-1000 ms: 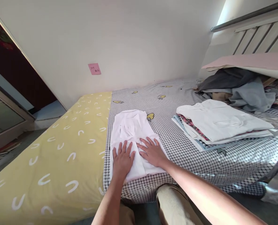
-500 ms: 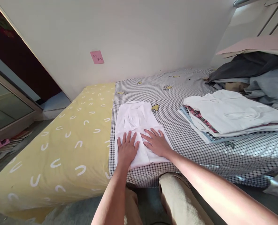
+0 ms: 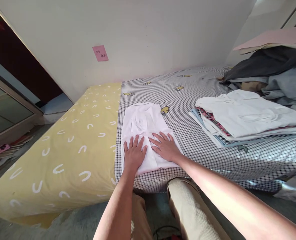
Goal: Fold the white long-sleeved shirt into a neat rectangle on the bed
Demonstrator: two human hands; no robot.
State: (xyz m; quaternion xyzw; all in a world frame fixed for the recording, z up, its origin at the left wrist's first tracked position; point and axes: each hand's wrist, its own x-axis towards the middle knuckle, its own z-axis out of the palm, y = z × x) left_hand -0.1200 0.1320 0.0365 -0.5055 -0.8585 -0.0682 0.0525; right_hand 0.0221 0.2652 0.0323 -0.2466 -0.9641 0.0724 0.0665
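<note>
A folded white shirt (image 3: 143, 123) lies on the checked bed sheet (image 3: 188, 140) near the front edge of the bed. My left hand (image 3: 133, 154) rests flat on the shirt's near left part, fingers spread. My right hand (image 3: 166, 147) lies flat beside it on the near right part, fingers stretched out toward the left. Both hands press on the cloth and hold nothing.
A stack of folded clothes (image 3: 243, 116) topped by a white garment sits to the right. Loose dark and grey clothes (image 3: 270, 73) pile up at the far right under a pink board. A yellow mattress cover (image 3: 70, 146) spans the left. A pink note (image 3: 100, 53) is stuck on the wall.
My hands have stayed flat on the shirt. The camera has drawn back and tilted down, so the bed sits higher in view and my knees show more.
</note>
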